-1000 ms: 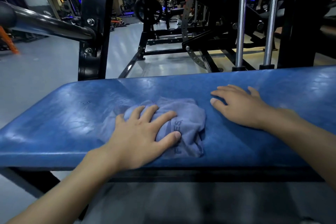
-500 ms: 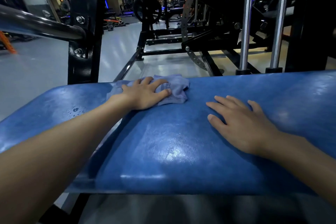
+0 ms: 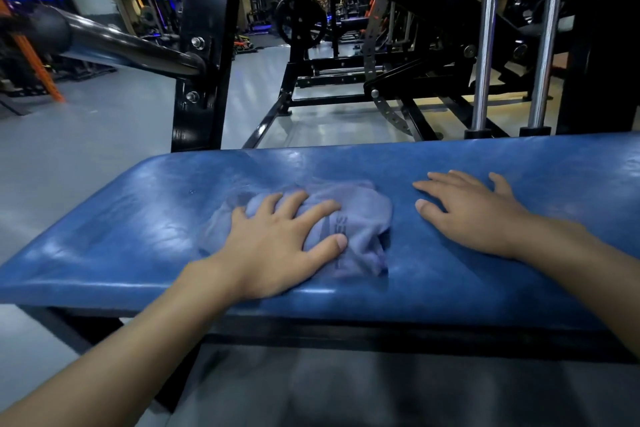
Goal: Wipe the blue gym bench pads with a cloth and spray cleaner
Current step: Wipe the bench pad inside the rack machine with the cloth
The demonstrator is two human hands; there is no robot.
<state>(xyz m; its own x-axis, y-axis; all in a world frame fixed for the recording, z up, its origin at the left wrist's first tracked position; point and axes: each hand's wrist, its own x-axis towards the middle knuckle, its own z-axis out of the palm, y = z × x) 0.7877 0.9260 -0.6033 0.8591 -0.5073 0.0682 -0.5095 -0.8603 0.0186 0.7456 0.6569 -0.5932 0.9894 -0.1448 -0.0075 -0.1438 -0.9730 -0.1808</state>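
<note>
A blue bench pad (image 3: 131, 225) runs across the view, shiny and wet-looking in places. A crumpled grey-blue cloth (image 3: 360, 218) with dark lettering lies on its middle. My left hand (image 3: 277, 246) presses flat on the cloth with fingers spread and nearly straight. To the right of the cloth, my right hand (image 3: 474, 215) rests palm down on the bare pad, fingers straight. No spray bottle is in view.
A black upright post (image 3: 204, 45) with a steel bar (image 3: 114, 42) stands behind the pad's left end. Two chrome guide rods (image 3: 485, 38) and black machine frames rise behind the right side. Grey gym floor (image 3: 69, 149) lies to the left.
My left hand has pulled the cloth back from the pad's far edge toward the near middle. The right hand has stayed flat on the pad.
</note>
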